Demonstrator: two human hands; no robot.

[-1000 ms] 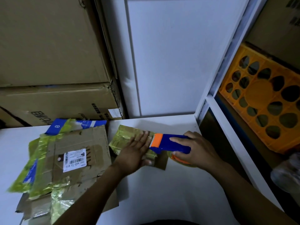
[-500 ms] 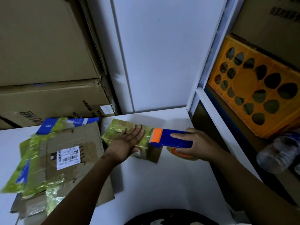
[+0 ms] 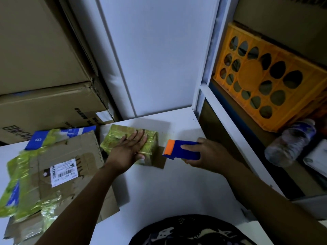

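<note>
A small parcel point(image 3: 116, 137) wrapped in yellow-green tape lies on the white table point(image 3: 168, 188) near the back. My left hand point(image 3: 129, 151) presses flat on its top with straight fingers. My right hand point(image 3: 205, 154) grips a blue tape dispenser with an orange end point(image 3: 178, 149), held just right of the parcel and apart from it. A brown cardboard flap point(image 3: 160, 160) shows under the parcel's right side.
A flattened cardboard box point(image 3: 58, 165) with a barcode label and yellow-green tape lies at the left. Stacked cardboard cartons point(image 3: 44, 85) rise behind it. Right of the table, a shelf holds an orange crate point(image 3: 265, 85) and a plastic bottle point(image 3: 292, 142).
The dispenser has drawn away to the right; it touched the parcel's right end before and now a gap shows. My left hand stays flat on the parcel. The camera moved slightly.
</note>
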